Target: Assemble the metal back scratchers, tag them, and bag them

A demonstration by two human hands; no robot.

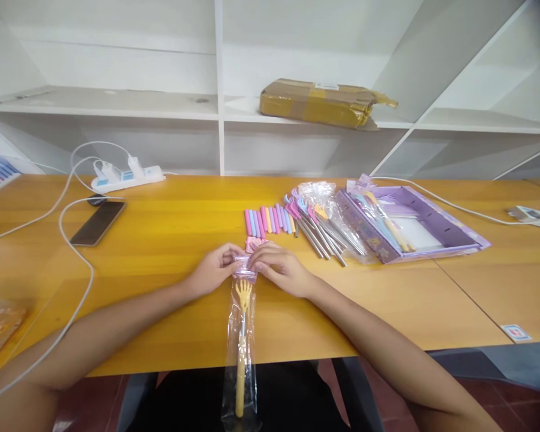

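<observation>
A yellow back scratcher (pixel 242 336) with a hand-shaped head lies inside a clear plastic bag (pixel 229 360), its handle end hanging past the table's front edge. My left hand (pixel 216 269) pinches the left side of the bag's purple header (pixel 244 268), and my right hand (pixel 284 268) pinches the right side. Just beyond my fingers is a small pink printed card (pixel 255 243). Several pink, blue, yellow and purple handle sleeves (pixel 270 221) lie in a row behind it. To their right are loose scratcher heads on metal rods (pixel 321 231).
An open purple display box (pixel 436 252) at the right holds bagged scratchers. Clear plastic bags (pixel 317 193) lie beside it. A phone (pixel 99 223), a power strip (pixel 130 177) and white cables (pixel 90 264) are at the left. A torn cardboard box (pixel 315 102) rests on the shelf.
</observation>
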